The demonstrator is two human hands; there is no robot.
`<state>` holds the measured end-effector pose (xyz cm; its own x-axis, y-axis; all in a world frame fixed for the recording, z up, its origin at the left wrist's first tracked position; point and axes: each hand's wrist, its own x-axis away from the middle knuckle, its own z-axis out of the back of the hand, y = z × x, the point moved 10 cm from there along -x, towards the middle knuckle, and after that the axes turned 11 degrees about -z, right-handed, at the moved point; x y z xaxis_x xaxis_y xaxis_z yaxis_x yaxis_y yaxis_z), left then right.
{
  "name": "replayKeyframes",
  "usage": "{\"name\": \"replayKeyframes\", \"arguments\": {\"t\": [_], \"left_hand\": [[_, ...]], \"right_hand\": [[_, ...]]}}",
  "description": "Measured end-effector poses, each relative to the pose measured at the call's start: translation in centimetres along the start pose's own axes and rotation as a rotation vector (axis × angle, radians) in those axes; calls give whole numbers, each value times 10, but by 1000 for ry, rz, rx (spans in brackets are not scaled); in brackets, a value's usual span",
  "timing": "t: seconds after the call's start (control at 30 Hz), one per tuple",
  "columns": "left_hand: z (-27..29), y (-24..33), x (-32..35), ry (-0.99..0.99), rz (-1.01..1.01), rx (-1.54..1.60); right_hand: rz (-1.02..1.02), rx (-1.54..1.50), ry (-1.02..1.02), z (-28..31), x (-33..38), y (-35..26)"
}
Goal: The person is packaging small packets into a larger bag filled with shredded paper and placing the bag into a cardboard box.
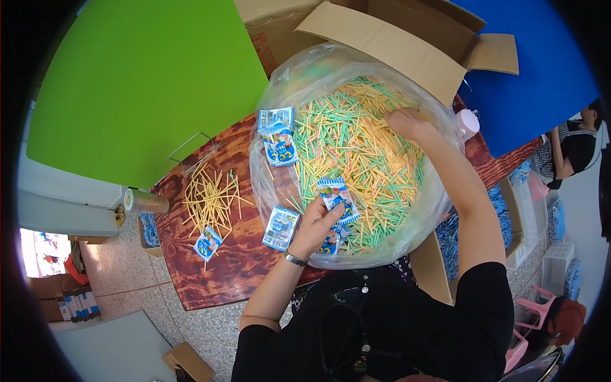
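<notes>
My left hand (312, 230) pinches a small blue-and-white printed packet (338, 196) between thumb and fingers, over the near edge of a big heap of thin sticks (347, 143) in yellow, green and some pink. A large clear plastic bag (407, 248) lies spread around the heap. At the heap's far right, my right hand (405, 125) reaches down among the sticks; its fingertips are partly hidden, and whether it grips any is unclear. More packets (278, 145) lie at the heap's left side. Another packet (280, 228) sits beside my left wrist, and one more (332, 240) is partly behind that hand.
On the red-brown wooden table (210, 286), loose yellow sticks (213, 197) lie left with a packet (207, 243). An open cardboard box (388, 48) stands behind the bag. A pink cup (467, 124) is at right, a canister (145, 201) at left. Another person (573, 149) is far right.
</notes>
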<state>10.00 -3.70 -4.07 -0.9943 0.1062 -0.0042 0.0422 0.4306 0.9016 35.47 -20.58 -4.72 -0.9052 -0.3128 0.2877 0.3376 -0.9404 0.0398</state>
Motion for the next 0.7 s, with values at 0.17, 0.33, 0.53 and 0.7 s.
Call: {"name": "replayKeyframes", "arguments": {"t": [0.17, 0.33, 0.53, 0.7], "left_hand": [[2, 4, -1, -1, -19, -31], [11, 10, -1, 23, -44, -24], [-1, 33, -30, 20, -150, 100], [-12, 36, -67, -44, -174, 235]], "right_hand": [[88, 221, 85, -4, 4, 0], [106, 310, 138, 9, 14, 6], [114, -897, -345, 7, 59, -1], [211, -1579, -956, -2, 138, -96]]}}
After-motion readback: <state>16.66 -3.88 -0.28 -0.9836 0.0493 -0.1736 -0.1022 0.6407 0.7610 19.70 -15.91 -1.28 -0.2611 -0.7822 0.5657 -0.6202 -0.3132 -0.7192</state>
